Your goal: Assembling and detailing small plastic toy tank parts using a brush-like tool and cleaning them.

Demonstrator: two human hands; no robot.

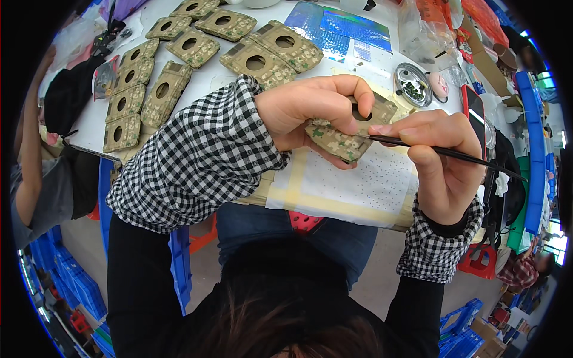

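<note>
My left hand (316, 110) grips a camouflage-patterned pouch-like piece (334, 143) with a round hole, tilted above the worktable. Its fingers curl over the piece near the hole. In my right hand (444, 158) is a slim black pointed tool (441, 148); whether it is tweezers or a fine brush I cannot tell. The tool's tip meets the piece's surface close to my left thumb. Beneath both hands lies a white sheet (358, 182) sprinkled with small dark dots and edged with yellowish tape. Similar camouflage pieces (271, 71) rest at the far left, several of them in rows.
A round metal dish (413, 85) holds tiny dark green bits. Beside it are a pink-and-white rounded object (439, 86) and a red-edged phone (474, 113). Shiny blue sheets (355, 30) lie at the back. Another person's arm (30, 143) shows at the left.
</note>
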